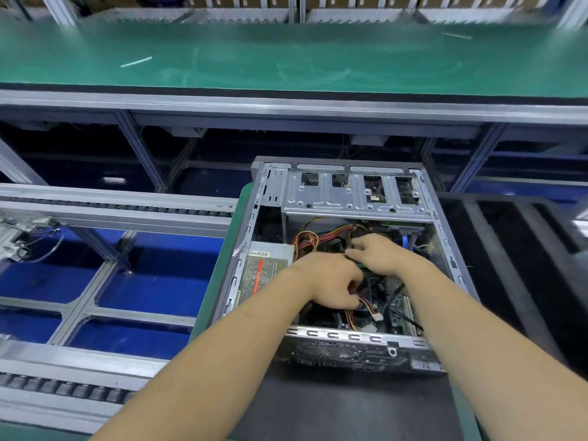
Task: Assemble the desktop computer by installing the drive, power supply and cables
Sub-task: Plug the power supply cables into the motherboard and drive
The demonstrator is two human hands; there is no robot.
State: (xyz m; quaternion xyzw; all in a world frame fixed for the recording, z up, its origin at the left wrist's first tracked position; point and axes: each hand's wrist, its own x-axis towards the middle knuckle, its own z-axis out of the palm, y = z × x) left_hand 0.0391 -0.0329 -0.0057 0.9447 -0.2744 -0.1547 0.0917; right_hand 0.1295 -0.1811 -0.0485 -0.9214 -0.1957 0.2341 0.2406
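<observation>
- Your two bare forearms reach in from the bottom edge and meet over the open computer case [343,337].
- Green matting covers the long workbench [286,58] across the top, edged by an aluminium rail; below it, frame legs stand over shadow.
- Left of you, a roller conveyor frame [95,211] spans blue flooring, with room between its rails.
- Right of the case, black foam trays [509,249] lie close by, leaving little margin on that side.
- That case lies on its side on a dark mat [318,409], long axis running away from you, rear panel toward you, drive cage [350,194] at the far end.
- Inside it, the power supply [264,268] sits along the left wall, label up.
- Your left hand [331,281] curls its fingers around coloured cables [366,305] near the middle.
- Your right hand [375,253] rests just beyond, fingers bent down into the wire bundle; whether it grips anything I cannot tell.
</observation>
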